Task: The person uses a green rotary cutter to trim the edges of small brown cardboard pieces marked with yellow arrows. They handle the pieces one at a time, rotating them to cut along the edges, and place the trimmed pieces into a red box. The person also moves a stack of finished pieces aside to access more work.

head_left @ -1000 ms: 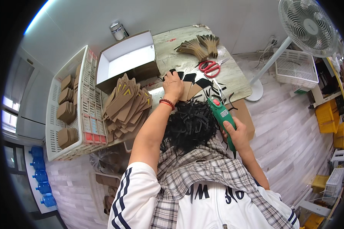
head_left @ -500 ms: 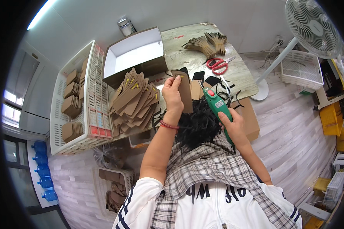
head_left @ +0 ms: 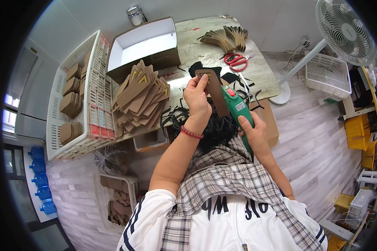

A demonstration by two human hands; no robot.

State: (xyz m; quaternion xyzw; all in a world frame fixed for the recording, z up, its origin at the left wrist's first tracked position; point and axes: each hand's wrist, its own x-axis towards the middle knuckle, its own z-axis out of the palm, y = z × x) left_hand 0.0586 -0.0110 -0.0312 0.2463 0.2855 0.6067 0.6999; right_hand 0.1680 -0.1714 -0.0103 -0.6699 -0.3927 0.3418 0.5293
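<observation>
My left hand (head_left: 196,100) pinches a long brown strip (head_left: 216,94) near its rounded top end, where a yellow chevron shows. The fingers of my right hand (head_left: 255,133) are wrapped round a green electric cutter (head_left: 237,103) with a red button. The cutter's head lies right beside the strip's right edge; whether the blade touches it I cannot tell. Beneath both hands lies a heap of black cut-off scraps (head_left: 215,130). Dark flat pieces (head_left: 213,70) show just behind the strip. Left of my left hand is a pile of similar brown strips (head_left: 143,97) with yellow chevrons.
An open white-lined box (head_left: 144,45) stands behind the pile, and a white crate (head_left: 90,100) with stacked brown pieces is at the left. Red-handled scissors (head_left: 237,62) and fanned bundles (head_left: 218,40) lie farther back. A standing fan (head_left: 347,32) is at the right.
My left hand and the strip have moved right and slightly up, closer to the cutter. The strip now slants alongside the cutter's head, partly covering it. My whole view has shifted slightly.
</observation>
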